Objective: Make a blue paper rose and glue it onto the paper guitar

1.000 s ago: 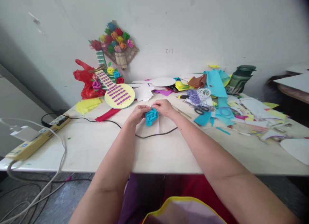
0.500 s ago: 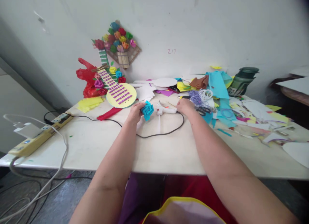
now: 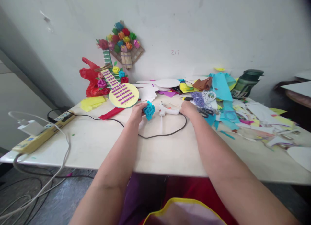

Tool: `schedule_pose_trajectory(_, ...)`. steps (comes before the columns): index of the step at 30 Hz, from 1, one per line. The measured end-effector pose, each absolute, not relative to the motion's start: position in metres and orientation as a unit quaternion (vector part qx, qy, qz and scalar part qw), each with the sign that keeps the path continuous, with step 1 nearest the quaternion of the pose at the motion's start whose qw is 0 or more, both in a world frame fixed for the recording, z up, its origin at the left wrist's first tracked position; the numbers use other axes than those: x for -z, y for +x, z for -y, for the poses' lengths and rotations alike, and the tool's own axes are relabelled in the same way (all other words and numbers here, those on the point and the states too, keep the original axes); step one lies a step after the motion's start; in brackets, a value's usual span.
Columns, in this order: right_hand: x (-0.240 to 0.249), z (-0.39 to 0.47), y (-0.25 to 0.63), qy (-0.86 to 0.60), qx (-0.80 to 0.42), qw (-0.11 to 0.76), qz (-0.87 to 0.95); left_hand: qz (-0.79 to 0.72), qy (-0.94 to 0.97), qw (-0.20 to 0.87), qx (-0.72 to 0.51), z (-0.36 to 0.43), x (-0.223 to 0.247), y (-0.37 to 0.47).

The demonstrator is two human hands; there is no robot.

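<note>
Between the fingers of my left hand (image 3: 138,113) is a blue paper flower (image 3: 149,110), held just above the table. My right hand (image 3: 188,107) is closed, with a thin pale stick (image 3: 175,106) pointing left out of its fingers. Just below that stick a white hot glue gun (image 3: 170,111) rests on the table, its nozzle end to the left and its handle end close to my right hand. The fingertips of my right hand are partly hidden. From the glue gun a black cord (image 3: 167,134) loops across the table to the left.
A yellow power strip (image 3: 36,139) with a white charger lies at the left. Behind are a yellow paper guitar (image 3: 124,95) and a flower wall piece (image 3: 126,58). Scissors (image 3: 206,112), yarn (image 3: 198,98), paper scraps (image 3: 257,116) and a green bottle (image 3: 247,83) fill the right.
The view has shifted slightly, so things sit a little further right. My left hand still holds the flower; my right hand stays by the glue gun with the stick.
</note>
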State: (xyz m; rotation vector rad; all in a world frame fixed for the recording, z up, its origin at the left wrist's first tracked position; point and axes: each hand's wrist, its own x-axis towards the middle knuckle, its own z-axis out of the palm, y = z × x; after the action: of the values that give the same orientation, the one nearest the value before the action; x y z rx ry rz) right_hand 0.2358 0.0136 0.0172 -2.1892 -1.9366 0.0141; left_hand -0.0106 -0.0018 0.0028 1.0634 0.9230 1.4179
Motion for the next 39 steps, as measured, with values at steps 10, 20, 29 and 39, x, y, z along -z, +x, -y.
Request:
schedule_pose_trajectory(10, -0.02, -0.013, 0.228, -0.671, -0.011, 0.297, 0.679, -0.404, 0.453, 0.537, -0.586, 0.004, -0.006, -0.01)
schedule_pose_trajectory(20, -0.018, -0.018, 0.196, -0.508, -0.182, 0.436, 0.721, -0.413, 0.472, 0.538, -0.563, 0.003, -0.004, -0.009)
schedule_pose_trajectory(29, -0.025, -0.003, 0.182, -0.44, -0.262, 0.424, 0.747, -0.412, 0.497, 0.53, -0.549, 0.004, -0.004, -0.008)
schedule_pose_trajectory(39, -0.023, -0.002, 0.176, -0.433, -0.261, 0.407, 0.761, -0.431, 0.503, 0.511, -0.548, 0.007, -0.007, -0.006)
